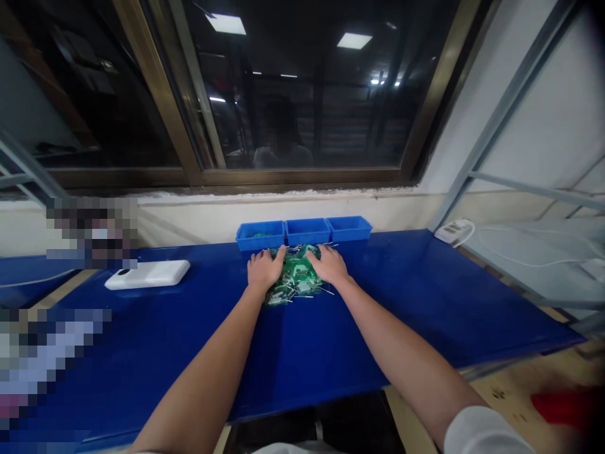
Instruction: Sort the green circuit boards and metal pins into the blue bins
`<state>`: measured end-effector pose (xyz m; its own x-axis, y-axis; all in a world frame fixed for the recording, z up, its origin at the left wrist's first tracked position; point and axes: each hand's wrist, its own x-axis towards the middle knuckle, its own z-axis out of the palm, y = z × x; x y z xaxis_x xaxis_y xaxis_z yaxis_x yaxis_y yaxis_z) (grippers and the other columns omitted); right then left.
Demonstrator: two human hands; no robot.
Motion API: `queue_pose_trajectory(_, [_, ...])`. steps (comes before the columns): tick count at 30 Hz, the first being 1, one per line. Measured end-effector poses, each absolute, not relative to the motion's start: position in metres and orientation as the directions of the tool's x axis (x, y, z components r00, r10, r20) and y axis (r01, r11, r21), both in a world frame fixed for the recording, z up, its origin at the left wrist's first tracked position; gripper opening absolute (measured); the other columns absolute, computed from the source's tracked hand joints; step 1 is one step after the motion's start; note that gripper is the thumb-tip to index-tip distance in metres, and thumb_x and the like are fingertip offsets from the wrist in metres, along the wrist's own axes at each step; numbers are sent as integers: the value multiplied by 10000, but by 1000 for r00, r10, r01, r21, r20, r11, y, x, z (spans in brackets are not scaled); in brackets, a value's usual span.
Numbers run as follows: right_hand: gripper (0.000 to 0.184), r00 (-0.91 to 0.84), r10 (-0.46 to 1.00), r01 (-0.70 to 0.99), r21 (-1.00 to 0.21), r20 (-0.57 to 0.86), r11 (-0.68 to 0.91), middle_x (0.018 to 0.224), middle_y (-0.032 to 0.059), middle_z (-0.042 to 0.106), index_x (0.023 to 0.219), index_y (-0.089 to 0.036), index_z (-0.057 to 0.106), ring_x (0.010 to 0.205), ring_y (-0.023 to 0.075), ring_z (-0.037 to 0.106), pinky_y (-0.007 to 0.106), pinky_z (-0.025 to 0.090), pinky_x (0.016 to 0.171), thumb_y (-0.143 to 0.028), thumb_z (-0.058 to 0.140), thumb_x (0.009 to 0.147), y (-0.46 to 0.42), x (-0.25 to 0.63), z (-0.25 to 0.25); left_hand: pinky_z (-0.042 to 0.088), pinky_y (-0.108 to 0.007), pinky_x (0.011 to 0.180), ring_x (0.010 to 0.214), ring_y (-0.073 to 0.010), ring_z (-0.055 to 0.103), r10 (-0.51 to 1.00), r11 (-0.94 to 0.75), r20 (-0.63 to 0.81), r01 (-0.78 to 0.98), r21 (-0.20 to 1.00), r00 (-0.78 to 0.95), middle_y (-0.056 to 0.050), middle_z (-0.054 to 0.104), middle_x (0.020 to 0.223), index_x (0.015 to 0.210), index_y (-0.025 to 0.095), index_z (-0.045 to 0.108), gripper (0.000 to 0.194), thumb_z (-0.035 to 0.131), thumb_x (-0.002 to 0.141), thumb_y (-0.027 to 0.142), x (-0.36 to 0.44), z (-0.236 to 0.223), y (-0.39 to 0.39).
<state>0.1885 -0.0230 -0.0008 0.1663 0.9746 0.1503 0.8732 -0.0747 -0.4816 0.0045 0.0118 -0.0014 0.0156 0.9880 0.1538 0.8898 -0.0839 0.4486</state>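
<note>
Ceiling panel lights mirror in dark window glass at 12 o'clock as soft glare sheens the blue workbench. Wide-angle distortion bends the metal rack at 2 o'clock, a red object blurs at 4 o'clock, and pixelated blocks mask 9 o'clock.

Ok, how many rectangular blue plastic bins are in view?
3, side by side along the back of the flat blue workbench: the left blue bin, the middle blue bin, the right blue bin.

A heap of circuit boards lies on the surface, just before a row of three plastic bins, with a flat plastic device well to the left.
</note>
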Motion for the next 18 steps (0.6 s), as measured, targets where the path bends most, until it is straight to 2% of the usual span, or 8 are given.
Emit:
queue_pose_trajectory(5, [406,90,965,824,-563,247,67,1147,60,638,1196,-215,566,1061,203,576,301,412,923,-366,415,850,-17,210,-4,390,-433,886,1106,-342,511,990,-99,133,888,449,44,-185,601,1126,1038,148,614,773,150,802,720,-6,3,13])
queue_pose_trajectory(7, [341,86,948,801,-588,306,117,1068,40,672,1090,-206,631,1007,174,603,264,419,916,-255,435,816,-12,216,-8,406,-412,871,1072,-324,538,986,-123,158,889,440,57,-173,609,1106,1034,155,614,742,184,806,714,-8,1,13])
queue_pose_trajectory(9, [342,107,935,775,-618,338,135,994,36,693,1056,-196,646,924,153,630,242,442,876,-205,424,796,-8,219,-13,399,-383,901,1104,-297,528,970,-198,217,882,427,113,-155,585,1170,1085,159,597,684,232,826,677,-8,-2,14])
queue_pose_trajectory(11, [354,142,920,772,-623,365,128,993,40,692,1068,-189,640,909,153,631,245,450,867,-198,424,788,-5,220,-16,357,-362,971,1198,-275,463,946,-297,251,865,404,207,-137,520,1283,1168,164,562,637,278,844,633,-7,-5,15])
queue_pose_trajectory(14, [406,166,919,821,-566,358,72,1160,67,628,1158,-178,597,1079,205,560,310,407,950,-251,466,781,-2,221,-19,272,-369,1053,1293,-263,357,922,-381,220,844,378,318,-111,451,1366,1242,174,523,616,321,849,603,-5,-8,15])
queue_pose_trajectory(18, [459,93,964,879,-476,249,38,1292,82,537,1228,-181,550,1203,262,460,400,335,1014,-346,454,811,-3,220,-19,323,-347,1023,1220,-244,451,897,-442,220,801,405,383,-85,527,1300,1220,183,548,572,322,865,569,-4,-7,14])
